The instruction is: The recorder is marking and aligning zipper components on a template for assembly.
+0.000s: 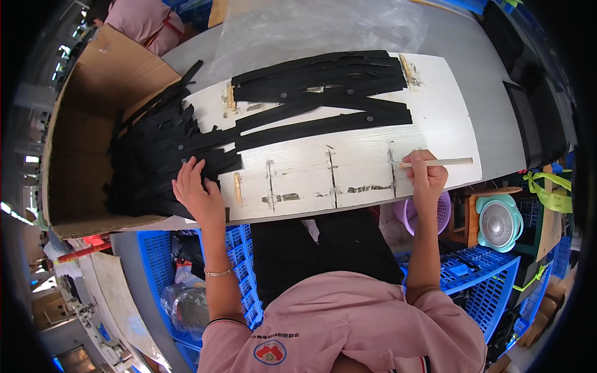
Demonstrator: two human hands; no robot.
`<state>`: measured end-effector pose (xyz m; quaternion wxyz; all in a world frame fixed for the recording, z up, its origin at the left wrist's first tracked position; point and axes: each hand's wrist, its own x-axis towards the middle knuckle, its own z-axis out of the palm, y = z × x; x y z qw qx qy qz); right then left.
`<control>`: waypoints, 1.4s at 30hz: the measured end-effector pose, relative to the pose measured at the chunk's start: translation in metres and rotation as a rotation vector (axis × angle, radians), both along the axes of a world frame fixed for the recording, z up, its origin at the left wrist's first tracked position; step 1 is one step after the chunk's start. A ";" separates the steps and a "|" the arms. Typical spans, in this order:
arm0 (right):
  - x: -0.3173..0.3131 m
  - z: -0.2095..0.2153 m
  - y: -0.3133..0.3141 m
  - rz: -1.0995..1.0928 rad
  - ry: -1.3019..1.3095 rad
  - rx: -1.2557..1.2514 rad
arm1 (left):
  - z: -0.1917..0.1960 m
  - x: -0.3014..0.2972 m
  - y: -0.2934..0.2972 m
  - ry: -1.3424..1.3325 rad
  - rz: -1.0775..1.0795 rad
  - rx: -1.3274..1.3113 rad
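From the head view, your right hand [426, 177] is closed on a pale stick [453, 161], pinched by the fingers near its left end; the rest of it runs out past your grip to the right, lying roughly level over the white board [444, 118], near the board's front right part; and over on the other side, your left hand [198, 191] is at the heap of black strips [146, 158], fingers a little parted, fingertips against the heap's right edge; whether they pinch a strip I cannot tell from here.

That heap sits in the cardboard box [102, 74], its open side facing the board, spilling toward your left fingers; farther up the board, beyond both hands, a bundle of black strips [317, 71] stretches across the back; below it, two longer bands [323, 127] angle apart, well to the left of the stick; dark streaks mark the bare front between your hands, one just beside your right fingertips; past the board's far edge, clear plastic sheeting [323, 25] lies crumpled on the grey table [500, 143].
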<state>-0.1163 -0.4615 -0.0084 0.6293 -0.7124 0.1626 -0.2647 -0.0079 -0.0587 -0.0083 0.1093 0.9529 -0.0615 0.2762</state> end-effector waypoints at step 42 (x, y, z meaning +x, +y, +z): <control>-0.051 -0.021 0.017 -0.169 0.102 -1.118 | 0.017 -0.083 -0.199 0.432 -0.773 -0.059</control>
